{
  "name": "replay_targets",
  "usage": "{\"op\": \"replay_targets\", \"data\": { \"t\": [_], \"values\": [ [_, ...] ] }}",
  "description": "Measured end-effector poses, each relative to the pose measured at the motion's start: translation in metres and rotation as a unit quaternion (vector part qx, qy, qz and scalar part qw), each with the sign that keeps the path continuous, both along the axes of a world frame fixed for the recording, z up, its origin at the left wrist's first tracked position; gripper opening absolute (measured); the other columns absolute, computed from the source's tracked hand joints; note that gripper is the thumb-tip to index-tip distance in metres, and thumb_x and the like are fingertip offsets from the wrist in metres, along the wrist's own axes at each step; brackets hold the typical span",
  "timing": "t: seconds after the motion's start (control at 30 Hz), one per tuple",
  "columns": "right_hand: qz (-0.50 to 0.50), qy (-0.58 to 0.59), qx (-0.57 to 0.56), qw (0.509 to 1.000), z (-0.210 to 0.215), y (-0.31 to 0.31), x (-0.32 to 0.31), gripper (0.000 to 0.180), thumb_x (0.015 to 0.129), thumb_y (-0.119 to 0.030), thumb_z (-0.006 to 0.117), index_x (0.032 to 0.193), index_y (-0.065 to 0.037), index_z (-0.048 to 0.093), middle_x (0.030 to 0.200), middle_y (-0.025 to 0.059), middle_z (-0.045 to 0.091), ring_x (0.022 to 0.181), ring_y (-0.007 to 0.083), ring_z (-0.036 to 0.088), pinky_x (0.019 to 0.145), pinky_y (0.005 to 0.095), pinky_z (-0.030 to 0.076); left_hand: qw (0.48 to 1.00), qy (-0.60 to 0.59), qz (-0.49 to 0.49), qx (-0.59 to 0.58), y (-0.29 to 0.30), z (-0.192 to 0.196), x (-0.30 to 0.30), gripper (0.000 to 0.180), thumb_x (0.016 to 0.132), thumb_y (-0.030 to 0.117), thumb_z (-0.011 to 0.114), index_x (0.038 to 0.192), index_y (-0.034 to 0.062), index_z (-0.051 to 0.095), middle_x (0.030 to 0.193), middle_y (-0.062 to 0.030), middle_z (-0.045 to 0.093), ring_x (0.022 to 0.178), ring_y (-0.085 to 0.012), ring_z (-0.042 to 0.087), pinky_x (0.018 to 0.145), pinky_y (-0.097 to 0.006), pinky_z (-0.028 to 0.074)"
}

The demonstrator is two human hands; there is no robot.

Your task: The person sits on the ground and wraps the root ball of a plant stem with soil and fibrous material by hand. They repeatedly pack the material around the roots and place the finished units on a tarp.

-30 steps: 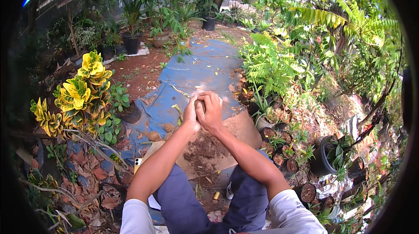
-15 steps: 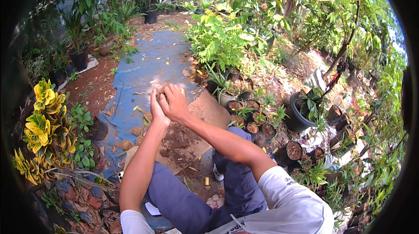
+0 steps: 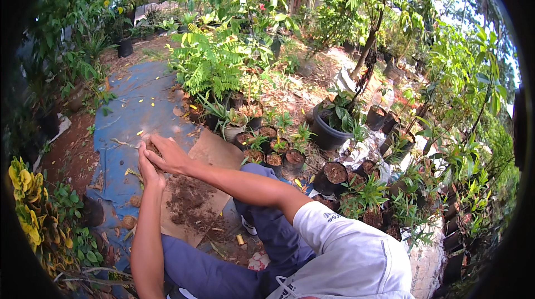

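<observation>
Left hand (image 3: pixel 148 168) and right hand (image 3: pixel 167 154) pressed together, grip clamped on soil clump (image 3: pixel 151 147), mostly hidden between palms, brown cardboard (image 3: pixel 214 157) just below

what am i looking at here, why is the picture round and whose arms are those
This is one picture from a wide fisheye camera worn on a person's head, looking down, so the edges curve and go dark. The arms coming up from the bottom are that person's own. They sit on the ground in a garden. The left hand and right hand are pressed together around a clump of soil, held above a sheet of brown cardboard with a loose pile of soil on it. Under that lies a blue tarp. To the right stand small black pots with seedlings, then bigger potted plants.
</observation>
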State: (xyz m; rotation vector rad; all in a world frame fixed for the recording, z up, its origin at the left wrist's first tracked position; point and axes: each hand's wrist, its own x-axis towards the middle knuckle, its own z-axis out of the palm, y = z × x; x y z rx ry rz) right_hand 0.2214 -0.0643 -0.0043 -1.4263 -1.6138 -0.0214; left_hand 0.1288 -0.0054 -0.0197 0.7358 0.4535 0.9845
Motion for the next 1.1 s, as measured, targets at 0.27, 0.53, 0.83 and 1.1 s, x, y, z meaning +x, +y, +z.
{"op": "replay_targets", "data": {
  "t": [0.27, 0.53, 0.83, 1.1],
  "values": [
    [0.042, 0.062, 0.033, 0.997, -0.003, 0.003, -0.02, 0.035, 0.096, -0.036, 0.05, 0.102, -0.002, 0.049, 0.097, 0.0201, 0.056, 0.088, 0.0431, 0.057, 0.073, 0.0498, 0.045, 0.998, -0.038, -0.025, -0.043, 0.011, -0.006, -0.016, 0.038, 0.096, 0.042, 0.056, 0.116, 0.0098, 0.057, 0.11, -0.0036, 0.06, 0.104, -0.0183, 0.059, 0.091, -0.035, 0.05],
    [0.058, 0.08, 0.065, 0.993, 0.003, 0.009, -0.024, 0.03, 0.098, -0.03, 0.048, 0.106, -0.002, 0.051, 0.097, 0.0219, 0.056, 0.087, 0.0439, 0.055, 0.075, 0.0479, 0.044, 0.995, 0.01, 0.087, 0.057, 0.022, -0.002, -0.017, 0.024, 0.097, 0.032, 0.055, 0.103, 0.009, 0.058, 0.095, -0.002, 0.056, 0.092, -0.0133, 0.057, 0.08, -0.03, 0.049],
    [0.109, 0.209, -0.031, 0.971, -0.009, 0.014, -0.032, 0.037, 0.099, -0.035, 0.05, 0.112, -0.001, 0.047, 0.108, 0.0215, 0.06, 0.1, 0.0379, 0.06, 0.086, 0.0444, 0.046, 0.996, 0.028, 0.087, -0.002, 0.002, 0.002, -0.027, 0.041, 0.097, 0.048, 0.052, 0.102, 0.0073, 0.058, 0.102, -0.0054, 0.061, 0.092, -0.0169, 0.06, 0.084, -0.034, 0.05],
    [0.048, 0.308, -0.051, 0.949, -0.017, 0.015, -0.046, 0.048, 0.093, -0.041, 0.06, 0.118, -0.002, 0.048, 0.111, 0.0209, 0.062, 0.108, 0.0337, 0.061, 0.093, 0.0413, 0.046, 0.997, 0.026, 0.075, -0.018, 0.007, 0.005, -0.029, 0.044, 0.096, 0.05, 0.054, 0.078, 0.01, 0.055, 0.075, -0.0033, 0.057, 0.075, -0.0171, 0.058, 0.074, -0.032, 0.05]
  ]
}}
